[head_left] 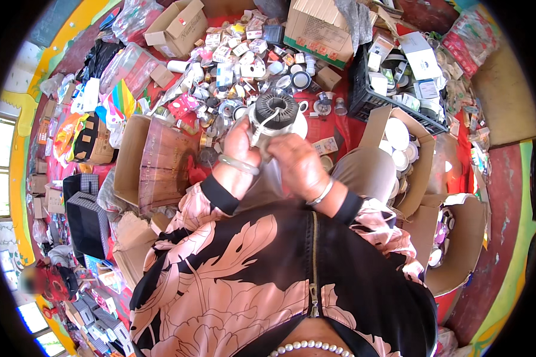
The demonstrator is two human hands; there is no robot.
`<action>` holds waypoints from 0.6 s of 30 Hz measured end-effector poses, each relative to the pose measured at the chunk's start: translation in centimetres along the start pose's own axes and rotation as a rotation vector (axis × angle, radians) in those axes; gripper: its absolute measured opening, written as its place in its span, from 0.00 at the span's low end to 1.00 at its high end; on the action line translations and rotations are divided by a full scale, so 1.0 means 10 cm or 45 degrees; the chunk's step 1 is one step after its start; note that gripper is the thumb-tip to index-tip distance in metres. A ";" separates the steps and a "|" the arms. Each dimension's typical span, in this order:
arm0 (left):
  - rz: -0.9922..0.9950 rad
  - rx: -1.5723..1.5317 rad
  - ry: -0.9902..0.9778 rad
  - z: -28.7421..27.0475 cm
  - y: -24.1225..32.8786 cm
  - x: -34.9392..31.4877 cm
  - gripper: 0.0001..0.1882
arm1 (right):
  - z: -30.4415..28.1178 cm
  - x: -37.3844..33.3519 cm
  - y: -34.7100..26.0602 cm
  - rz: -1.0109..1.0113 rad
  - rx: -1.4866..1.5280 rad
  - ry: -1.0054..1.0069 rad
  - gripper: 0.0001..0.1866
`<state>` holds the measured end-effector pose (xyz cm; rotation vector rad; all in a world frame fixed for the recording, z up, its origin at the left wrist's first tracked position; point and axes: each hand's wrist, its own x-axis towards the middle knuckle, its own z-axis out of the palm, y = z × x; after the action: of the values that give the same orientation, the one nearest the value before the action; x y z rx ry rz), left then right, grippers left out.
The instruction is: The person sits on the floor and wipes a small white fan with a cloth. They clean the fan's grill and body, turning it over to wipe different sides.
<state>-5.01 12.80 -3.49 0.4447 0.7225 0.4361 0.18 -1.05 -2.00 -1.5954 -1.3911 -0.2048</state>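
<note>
In front of my chest is a round lamp fitting point(277, 111) with a black finned ring, a pale rim and a white cable across it. My left hand point(239, 144) wraps round its near left side. My right hand point(301, 165) is closed against the near right edge of the fitting, fingers bent together; what they pinch is hidden. Past the fitting lies a heap of lamps and small boxes point(244, 56). A white round piece point(301, 126) shows just right of the fitting.
A large open carton point(131, 157) stands at my left. At my right are a carton of white round pieces point(420, 178) and another open carton point(464, 250). A black crate point(363, 101) of boxed goods sits at far right. Another person point(56, 282) is at the far left edge.
</note>
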 end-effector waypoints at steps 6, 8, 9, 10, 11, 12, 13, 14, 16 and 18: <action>0.100 -0.188 -0.388 0.08 -0.05 -0.01 0.16 | -0.29 0.03 0.09 -0.020 -0.275 0.068 0.13; 0.035 -0.278 -0.529 0.01 -0.01 0.04 0.17 | -0.42 -0.03 0.28 0.203 -0.292 0.274 0.13; -0.008 -0.311 -0.598 -0.01 -0.01 0.06 0.17 | -0.46 -0.05 0.33 0.337 -0.215 0.381 0.14; 0.006 -0.309 -0.560 0.03 -0.03 0.02 0.17 | -0.47 -0.02 0.30 0.267 -0.216 0.363 0.14; 0.019 -0.306 -0.522 0.11 -0.07 -0.04 0.17 | -0.48 0.03 0.24 0.198 -0.218 0.345 0.14; 0.030 -0.304 -0.486 0.15 -0.10 -0.08 0.18 | -0.48 0.08 0.17 0.129 -0.220 0.328 0.14; -0.031 -0.333 -0.441 0.16 -0.12 -0.10 0.18 | -0.46 0.12 0.10 0.118 -0.262 0.246 0.13; 0.020 -0.290 -0.395 0.19 -0.15 -0.14 0.18 | -0.41 0.11 0.08 0.116 -0.261 0.288 0.13; 0.082 -0.204 -0.271 0.30 -0.23 -0.26 0.18 | -0.34 0.11 0.01 0.053 -0.275 0.297 0.12; 0.053 -0.188 -0.305 0.33 -0.30 -0.29 0.19 | -0.25 0.16 -0.07 -0.069 -0.367 0.224 0.11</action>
<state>-3.93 8.08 -1.36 0.3658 0.4465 0.4628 1.21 -1.96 0.75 -1.7267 -1.3122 -0.5864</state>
